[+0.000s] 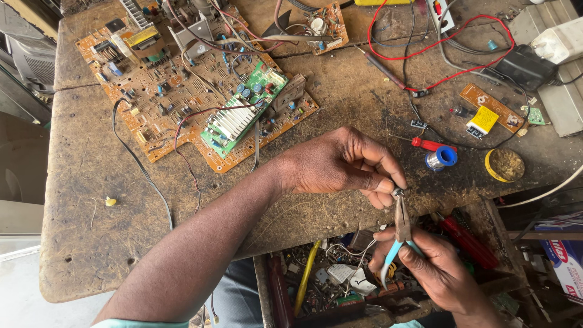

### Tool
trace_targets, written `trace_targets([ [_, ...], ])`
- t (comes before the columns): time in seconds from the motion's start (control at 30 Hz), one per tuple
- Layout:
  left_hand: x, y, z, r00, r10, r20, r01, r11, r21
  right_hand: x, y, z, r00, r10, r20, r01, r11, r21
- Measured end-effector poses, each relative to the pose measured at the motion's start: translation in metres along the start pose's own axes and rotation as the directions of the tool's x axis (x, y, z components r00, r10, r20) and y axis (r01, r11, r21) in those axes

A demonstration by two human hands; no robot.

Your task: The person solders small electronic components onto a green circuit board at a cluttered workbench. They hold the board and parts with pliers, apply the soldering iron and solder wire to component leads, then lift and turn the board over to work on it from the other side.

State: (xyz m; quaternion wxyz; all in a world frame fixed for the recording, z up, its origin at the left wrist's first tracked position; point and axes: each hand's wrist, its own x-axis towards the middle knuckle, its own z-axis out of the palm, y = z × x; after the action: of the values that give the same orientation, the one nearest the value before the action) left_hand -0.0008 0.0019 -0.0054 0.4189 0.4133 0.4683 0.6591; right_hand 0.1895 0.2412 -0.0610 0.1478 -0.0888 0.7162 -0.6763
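Small metal part [398, 192], pinched over the front edge of the worn wooden bench [91, 231], sits between your left hand [340, 164] fingertips and the pliers [401, 228]. Left of it lies the orange circuit board [170, 97]. Your right hand [437, 267] grips the blue pliers handles above the open parts drawer [328, 285].

Bright, even daylight, soft short shadows. Sharp across the workbench [91, 200]; slight wide-angle bend at edges. Bottom-left floor corner washed out, drawer [328, 285] dimmer. No motion blur.
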Motion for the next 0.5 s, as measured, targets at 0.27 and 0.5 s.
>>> trace_targets([
  [0.27,-0.001,0.004,0.001,1.000,-0.014,-0.017,0.015,0.997,0.080,-0.001,-0.011,-0.002,0.999,0.029,0.042,-0.031,0.997,0.066],
  [0.5,0.000,0.004,0.002,1.000,0.017,-0.007,-0.016,0.993,0.117,0.000,-0.013,-0.001,0.994,0.106,0.026,-0.108,0.983,0.146],
])
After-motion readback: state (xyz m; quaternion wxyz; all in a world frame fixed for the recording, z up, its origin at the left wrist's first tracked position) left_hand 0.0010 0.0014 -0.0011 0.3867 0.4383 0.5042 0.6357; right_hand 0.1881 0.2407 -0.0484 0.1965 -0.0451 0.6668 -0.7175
